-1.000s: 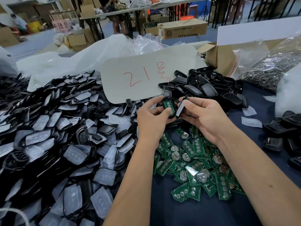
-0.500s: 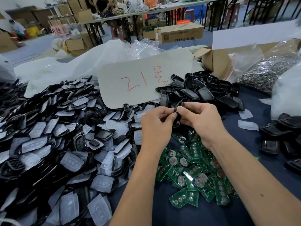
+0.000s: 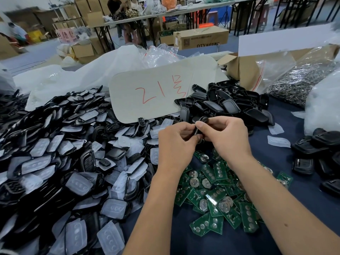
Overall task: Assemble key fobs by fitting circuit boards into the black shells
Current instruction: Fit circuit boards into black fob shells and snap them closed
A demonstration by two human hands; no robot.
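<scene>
Black key fob shell (image 3: pixel 199 126) stands on edge mid-frame, long axis near vertical, left hand (image 3: pixel 176 144) and right hand (image 3: pixel 226 137) fingertips pinching it.

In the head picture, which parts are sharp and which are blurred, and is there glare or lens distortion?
Head view: both hands, left and right, and the green circuit boards are sharp; the far workshop, top left, is smeared; the wide lens bows the scene at its edges; soft even light, with faint sheen on the black shells and glare on the clear bag.
</scene>
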